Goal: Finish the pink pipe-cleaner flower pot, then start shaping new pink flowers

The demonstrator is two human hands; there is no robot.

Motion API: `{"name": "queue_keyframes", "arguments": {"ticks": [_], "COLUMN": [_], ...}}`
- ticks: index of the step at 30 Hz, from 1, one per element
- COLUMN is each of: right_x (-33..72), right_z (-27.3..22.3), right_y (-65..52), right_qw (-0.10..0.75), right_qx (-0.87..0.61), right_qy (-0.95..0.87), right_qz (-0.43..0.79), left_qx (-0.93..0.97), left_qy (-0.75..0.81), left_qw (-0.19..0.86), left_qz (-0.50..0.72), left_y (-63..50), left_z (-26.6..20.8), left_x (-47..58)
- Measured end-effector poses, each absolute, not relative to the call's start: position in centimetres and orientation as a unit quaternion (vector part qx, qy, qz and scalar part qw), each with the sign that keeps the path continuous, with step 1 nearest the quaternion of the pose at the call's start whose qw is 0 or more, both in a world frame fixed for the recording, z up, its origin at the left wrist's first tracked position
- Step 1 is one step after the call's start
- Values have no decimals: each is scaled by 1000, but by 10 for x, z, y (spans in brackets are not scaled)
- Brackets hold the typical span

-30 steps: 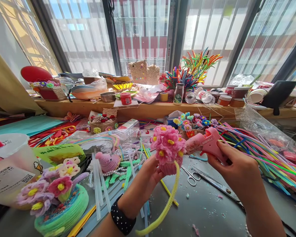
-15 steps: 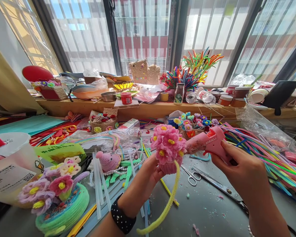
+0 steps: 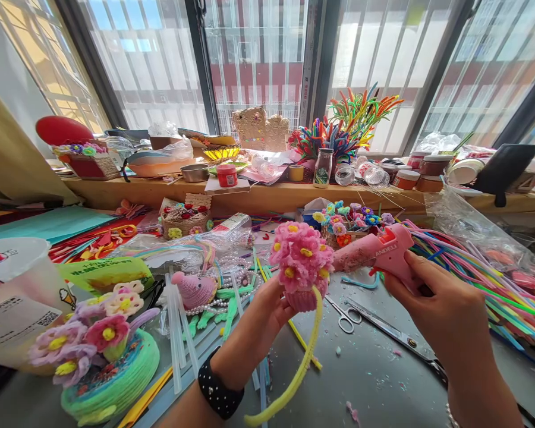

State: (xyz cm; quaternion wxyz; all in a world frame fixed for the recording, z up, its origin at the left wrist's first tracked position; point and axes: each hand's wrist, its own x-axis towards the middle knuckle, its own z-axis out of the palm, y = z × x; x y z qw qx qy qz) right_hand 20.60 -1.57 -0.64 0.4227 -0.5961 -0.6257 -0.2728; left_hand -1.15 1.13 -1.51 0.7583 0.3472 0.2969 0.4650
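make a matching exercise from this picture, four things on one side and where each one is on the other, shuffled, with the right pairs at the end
1. pink glue gun
2. pink flower bunch
3. small scissors
4. glass bottle

A. on the window ledge
B. in the right hand
C. on the grey tabletop
D. in the left hand

Pairs: 1-B, 2-D, 3-C, 4-A

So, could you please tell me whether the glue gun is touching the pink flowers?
Cannot tell: in the head view, the glue gun runs behind the pink flowers, which hide its tip.
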Motion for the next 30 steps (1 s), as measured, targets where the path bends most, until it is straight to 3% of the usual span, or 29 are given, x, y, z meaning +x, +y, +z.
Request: {"name": "queue_keyframes", "arguments": {"ticks": [30], "right_x": [202], "right_z": [-6], "right_y": [-12], "right_qw": [410], "right_qx": [-573], "right_qy": [-647], "right_qz": [-292], "left_qx": [319], "left_qy": [307], "left_qw": [770], "left_qz": [459], "left_y": [11], "left_z": [-15], "left_x": [-9]}}
